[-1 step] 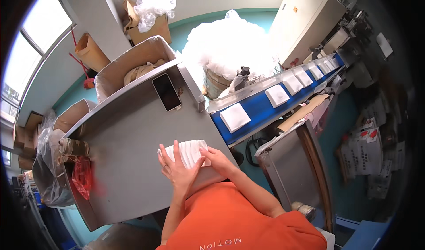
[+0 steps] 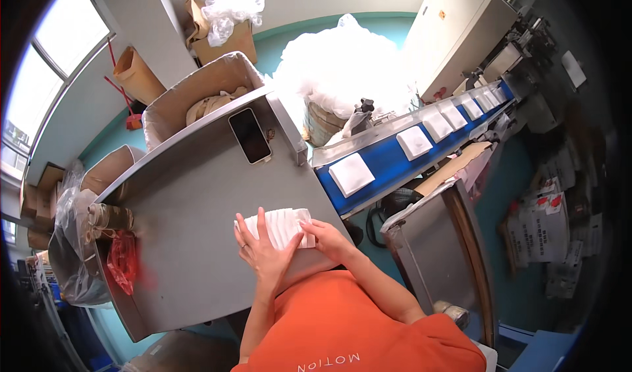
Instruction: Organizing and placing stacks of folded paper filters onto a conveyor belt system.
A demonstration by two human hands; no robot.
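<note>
A row of folded white napkin-like sheets (image 2: pixel 281 225) stands packed together near the front right of the grey table. My left hand (image 2: pixel 266 250) spans the near side of this stack, thumb toward its right end and fingers spread over its left end. At the right end, my right hand (image 2: pixel 324 238) pinches the outermost sheet or sheets between thumb and fingers; how many is hidden. More folded white squares (image 2: pixel 351 174) lie spaced out along the blue conveyor belt (image 2: pixel 387 164), just beyond my right hand.
A phone (image 2: pixel 249 135) lies at the table's (image 2: pixel 191 220) far edge, beside a raised metal rim. Behind that rim stands a lined carton (image 2: pixel 161 125). Twine (image 2: pixel 108 219) and red plastic (image 2: pixel 122 260) sit at the left edge. A metal-topped stand (image 2: pixel 428 240) is at the right.
</note>
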